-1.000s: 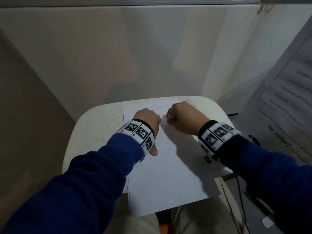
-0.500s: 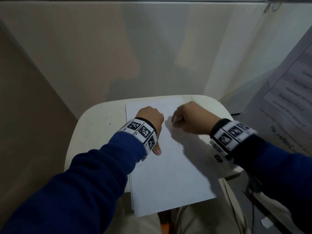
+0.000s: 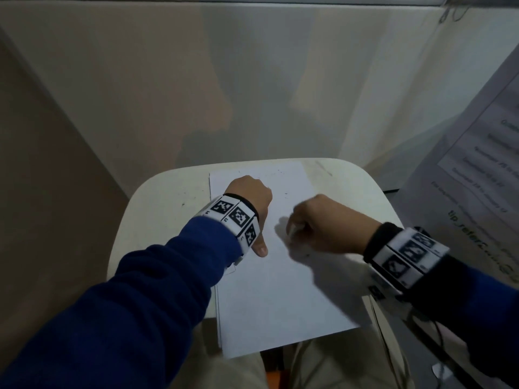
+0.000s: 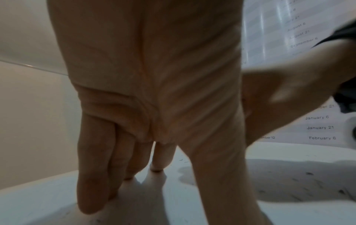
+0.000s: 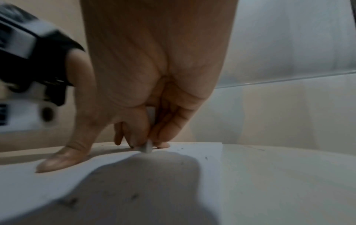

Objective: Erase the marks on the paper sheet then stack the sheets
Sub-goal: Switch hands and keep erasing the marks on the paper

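A: Where does the paper (image 3: 280,290) lie?

B: On the small table (image 3: 157,209), long axis running from the person's lap to the table's far edge. Its near end hangs past the table's near edge, over the knees.

A: One sheet or more?

B: Along the paper's left edge I see a second edge just under the top one, so at least two sheets; an exact count I cannot give.

A: The left hand (image 3: 248,196)?

B: Its fingers (image 4: 96,175) are straight and press down on the far left part of the paper, with the thumb stretched back along it toward the person. It grips nothing.

A: And the right hand (image 3: 328,224)?

B: To the right of the left hand, over the middle of the paper. It pinches one white eraser (image 5: 147,146), held upright with its lower tip touching the sheet.

A: Anything else on the paper?

B: Dark crumbs (image 5: 134,196) scattered near the eraser and toward the far edge. A printed page of dates (image 3: 483,169) stands right of the table.
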`<state>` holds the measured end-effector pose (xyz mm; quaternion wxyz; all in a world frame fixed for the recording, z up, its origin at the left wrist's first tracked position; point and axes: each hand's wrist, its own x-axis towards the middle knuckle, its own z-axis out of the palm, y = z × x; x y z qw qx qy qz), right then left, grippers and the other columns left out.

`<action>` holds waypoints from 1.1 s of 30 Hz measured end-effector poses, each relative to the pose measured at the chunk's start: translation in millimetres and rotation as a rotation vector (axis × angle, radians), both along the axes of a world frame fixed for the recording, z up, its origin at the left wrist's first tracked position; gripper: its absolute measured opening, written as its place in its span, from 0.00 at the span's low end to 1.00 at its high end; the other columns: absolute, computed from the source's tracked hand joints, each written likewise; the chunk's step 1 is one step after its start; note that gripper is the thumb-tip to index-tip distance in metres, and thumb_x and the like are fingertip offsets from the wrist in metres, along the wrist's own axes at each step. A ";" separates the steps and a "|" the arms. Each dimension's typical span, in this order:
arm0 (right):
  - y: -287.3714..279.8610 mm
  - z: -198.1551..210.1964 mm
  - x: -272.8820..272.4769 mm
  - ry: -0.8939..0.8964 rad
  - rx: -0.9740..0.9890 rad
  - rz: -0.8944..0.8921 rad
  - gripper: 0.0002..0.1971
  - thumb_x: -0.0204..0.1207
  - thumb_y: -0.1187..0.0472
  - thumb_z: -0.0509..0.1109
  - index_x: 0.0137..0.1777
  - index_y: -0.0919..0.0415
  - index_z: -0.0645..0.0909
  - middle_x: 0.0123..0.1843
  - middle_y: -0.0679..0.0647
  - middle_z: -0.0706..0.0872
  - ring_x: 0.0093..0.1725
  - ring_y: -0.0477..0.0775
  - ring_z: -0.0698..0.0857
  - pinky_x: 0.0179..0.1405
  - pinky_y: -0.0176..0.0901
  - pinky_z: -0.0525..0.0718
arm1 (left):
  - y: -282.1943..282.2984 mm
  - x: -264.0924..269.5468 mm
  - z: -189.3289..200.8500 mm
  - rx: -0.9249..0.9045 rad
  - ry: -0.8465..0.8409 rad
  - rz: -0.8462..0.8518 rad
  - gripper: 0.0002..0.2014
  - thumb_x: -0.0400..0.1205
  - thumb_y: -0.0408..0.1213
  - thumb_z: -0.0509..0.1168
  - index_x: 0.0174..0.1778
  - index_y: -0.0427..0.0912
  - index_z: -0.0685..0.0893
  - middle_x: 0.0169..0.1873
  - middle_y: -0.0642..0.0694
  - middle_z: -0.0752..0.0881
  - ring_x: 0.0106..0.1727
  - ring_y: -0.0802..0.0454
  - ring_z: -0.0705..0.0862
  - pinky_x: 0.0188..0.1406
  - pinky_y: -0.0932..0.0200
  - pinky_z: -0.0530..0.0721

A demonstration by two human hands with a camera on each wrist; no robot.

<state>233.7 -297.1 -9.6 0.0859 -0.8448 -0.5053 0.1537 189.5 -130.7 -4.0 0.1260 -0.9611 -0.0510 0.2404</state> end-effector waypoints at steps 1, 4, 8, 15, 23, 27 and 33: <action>9.0 -1.8 5.5 -0.013 0.064 -0.042 0.07 0.71 0.63 0.70 0.33 0.54 0.85 0.33 0.44 0.83 0.35 0.48 0.80 0.38 0.39 0.77 | -0.4 -0.4 -0.1 -0.001 -0.007 0.000 0.51 0.52 0.75 0.78 0.63 0.43 0.81 0.40 0.49 0.86 0.42 0.49 0.84 0.36 0.57 0.79; 29.2 -10.4 12.2 -0.019 0.178 -0.137 0.17 0.77 0.58 0.67 0.26 0.46 0.75 0.31 0.42 0.78 0.34 0.49 0.79 0.40 0.40 0.75 | -0.6 -2.3 0.5 0.013 -0.016 -0.010 0.52 0.54 0.75 0.78 0.67 0.43 0.79 0.42 0.48 0.86 0.42 0.48 0.83 0.38 0.56 0.80; 14.5 -8.0 -5.9 0.032 0.108 -0.064 0.13 0.72 0.54 0.63 0.26 0.51 0.77 0.32 0.48 0.81 0.34 0.54 0.81 0.37 0.45 0.80 | 0.2 -2.5 -0.9 0.004 -0.016 -0.012 0.54 0.53 0.75 0.78 0.69 0.43 0.79 0.44 0.48 0.87 0.45 0.48 0.84 0.40 0.56 0.80; -9.6 -7.8 -13.5 0.052 0.011 -0.031 0.03 0.70 0.58 0.73 0.38 0.56 0.87 0.36 0.47 0.87 0.38 0.48 0.84 0.42 0.45 0.84 | 2.0 -2.7 -2.1 -0.031 -0.012 -0.008 0.56 0.53 0.74 0.79 0.72 0.43 0.78 0.48 0.48 0.87 0.50 0.47 0.86 0.44 0.57 0.84; 10.8 -3.1 12.3 0.230 0.037 -0.243 0.24 0.60 0.46 0.87 0.53 0.47 0.81 0.39 0.41 0.89 0.41 0.38 0.85 0.39 0.32 0.79 | 19.0 -12.9 -12.9 -0.134 -0.073 0.005 0.57 0.55 0.76 0.75 0.77 0.48 0.72 0.63 0.47 0.83 0.60 0.45 0.82 0.60 0.48 0.84; 4.0 -9.2 14.7 0.277 0.119 -0.291 0.30 0.58 0.45 0.87 0.52 0.49 0.73 0.36 0.44 0.90 0.37 0.41 0.86 0.35 0.36 0.79 | 19.5 -13.1 -4.3 -0.252 -0.202 0.055 0.24 0.67 0.61 0.78 0.45 0.46 0.85 0.40 0.49 0.87 0.41 0.49 0.86 0.41 0.54 0.85; -8.9 -14.0 21.9 0.112 0.069 -0.248 0.21 0.63 0.38 0.82 0.37 0.52 0.77 0.33 0.45 0.82 0.32 0.43 0.76 0.32 0.35 0.71 | 11.5 -6.3 -3.2 -0.495 -0.411 0.087 0.05 0.77 0.44 0.72 0.42 0.49 0.91 0.39 0.55 0.90 0.39 0.54 0.87 0.42 0.56 0.87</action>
